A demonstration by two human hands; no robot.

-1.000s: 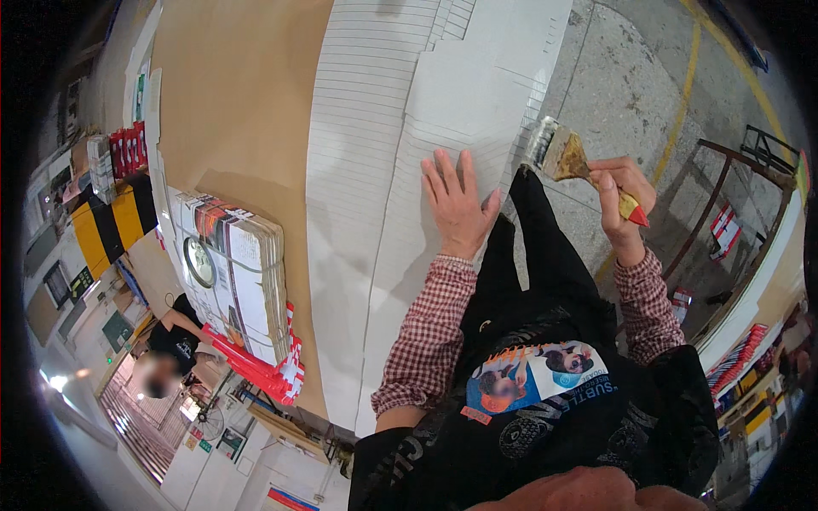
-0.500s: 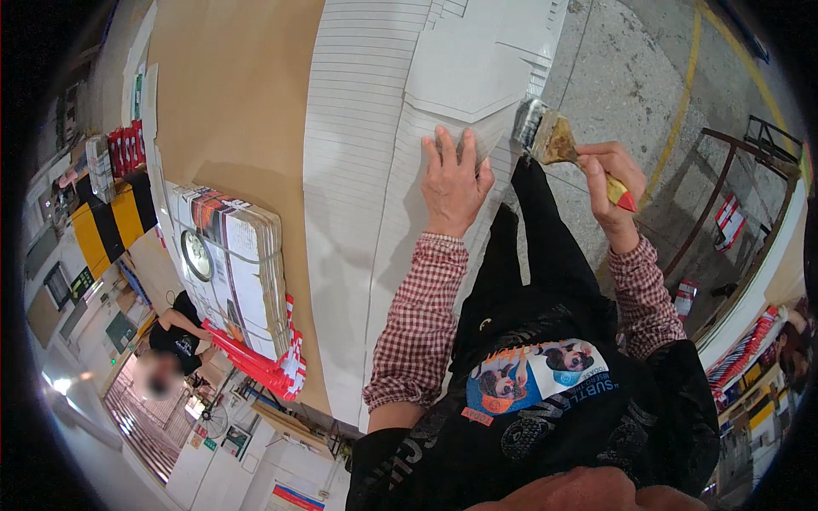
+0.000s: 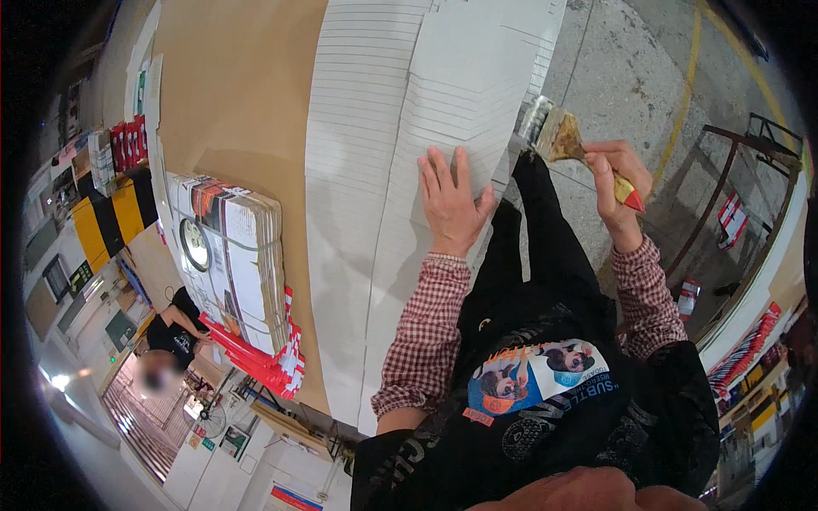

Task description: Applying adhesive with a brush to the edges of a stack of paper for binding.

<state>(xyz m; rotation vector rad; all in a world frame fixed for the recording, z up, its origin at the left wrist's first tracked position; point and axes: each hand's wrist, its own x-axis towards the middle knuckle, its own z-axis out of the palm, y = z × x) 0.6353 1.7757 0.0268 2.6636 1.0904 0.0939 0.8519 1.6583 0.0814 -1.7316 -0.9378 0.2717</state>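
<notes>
My left hand (image 3: 452, 202) lies flat on a spread of overlapping white paper sheets (image 3: 358, 119), its fingers stretched out and pointing away from me. The sheets are fanned, so their edges show as many thin parallel lines. In my right hand (image 3: 619, 179) is a flat paintbrush (image 3: 562, 139), gripped by its yellow handle with a red tip. Its wet-looking, whitish bristles point left and sit at the right edge of the sheets. Whether the bristles touch the paper, I cannot tell.
Left of the sheets, on the brown board surface (image 3: 230, 102), stands a strapped stack of printed sheets (image 3: 234, 255) with red-and-white pieces (image 3: 256, 353) by it. Another person (image 3: 175, 336) is farther left. A metal frame (image 3: 720, 170) stands on the concrete floor (image 3: 630, 77) at right.
My left hand has slid slightly toward me over the paper. The brush has shifted a little to the right. Ahead of my left hand, the broad plain patch now shows fanned edges.
</notes>
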